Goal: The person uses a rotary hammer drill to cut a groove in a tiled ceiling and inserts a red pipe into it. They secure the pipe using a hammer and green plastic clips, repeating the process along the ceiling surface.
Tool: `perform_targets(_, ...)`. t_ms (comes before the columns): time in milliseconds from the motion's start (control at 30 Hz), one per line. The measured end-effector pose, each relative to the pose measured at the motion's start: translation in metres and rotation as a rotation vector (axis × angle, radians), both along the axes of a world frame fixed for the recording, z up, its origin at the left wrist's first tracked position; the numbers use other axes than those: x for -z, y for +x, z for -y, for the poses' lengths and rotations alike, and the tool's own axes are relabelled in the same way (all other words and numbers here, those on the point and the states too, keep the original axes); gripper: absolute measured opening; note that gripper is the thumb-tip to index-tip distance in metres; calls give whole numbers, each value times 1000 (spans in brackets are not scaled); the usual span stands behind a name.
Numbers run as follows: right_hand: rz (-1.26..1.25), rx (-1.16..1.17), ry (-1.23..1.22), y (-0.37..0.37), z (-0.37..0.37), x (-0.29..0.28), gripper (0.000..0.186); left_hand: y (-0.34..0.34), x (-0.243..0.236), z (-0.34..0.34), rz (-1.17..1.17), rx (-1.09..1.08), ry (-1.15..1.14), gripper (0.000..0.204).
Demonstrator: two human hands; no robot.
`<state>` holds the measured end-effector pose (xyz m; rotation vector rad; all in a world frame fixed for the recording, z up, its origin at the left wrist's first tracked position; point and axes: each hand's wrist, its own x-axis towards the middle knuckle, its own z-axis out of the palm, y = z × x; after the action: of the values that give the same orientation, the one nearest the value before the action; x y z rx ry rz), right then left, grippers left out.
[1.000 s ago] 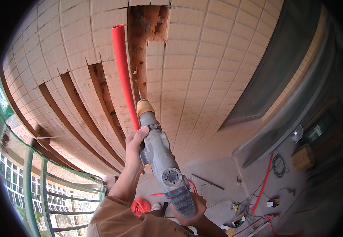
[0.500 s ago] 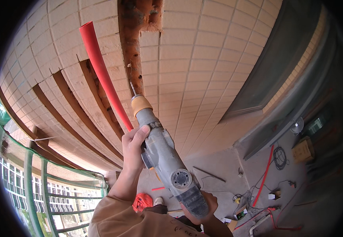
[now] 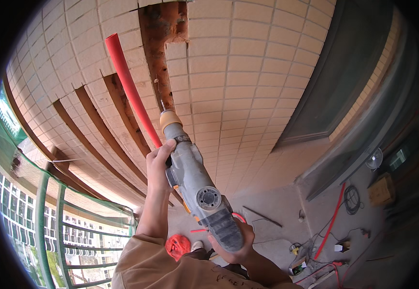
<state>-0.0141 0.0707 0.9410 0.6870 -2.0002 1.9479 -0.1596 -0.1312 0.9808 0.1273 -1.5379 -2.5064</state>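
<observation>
A grey rotary hammer drill (image 3: 190, 166) with a yellow-tan chuck collar points up at the tiled wall. Its thin bit (image 3: 162, 106) meets the brown-red groove (image 3: 159, 62) cut into the tiles; the tip is hard to make out. My left hand (image 3: 159, 161) is closed at the drill's front left side, thumb against the body. A long red pipe (image 3: 132, 91) rises from that hand at a slant; whether the fingers grip it is hidden. My right hand (image 3: 243, 238) wraps round the drill's rear handle, mostly behind the tool.
Several narrow slots (image 3: 101, 125) run down the wall at the left, beside a green railing (image 3: 43, 226). On the floor lie a red bag (image 3: 177, 246), a dark rod (image 3: 262, 216), another red pipe (image 3: 330, 221), a coiled cable (image 3: 352, 200) and a cardboard box (image 3: 381, 190).
Less of the bit shows between the collar and the groove than before. The drill's rear and my right hand sit higher in view. Both hands keep their hold.
</observation>
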Motion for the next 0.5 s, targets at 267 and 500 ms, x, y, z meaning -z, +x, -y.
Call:
perform_targets(267, 34, -17, 68, 6, 6, -5, 31, 0, -1, 3, 10, 14, -5, 47)
perform_targets(500, 13, -30, 65, 5, 25, -26, 32, -14, 3, 17, 53, 100, 195, 38)
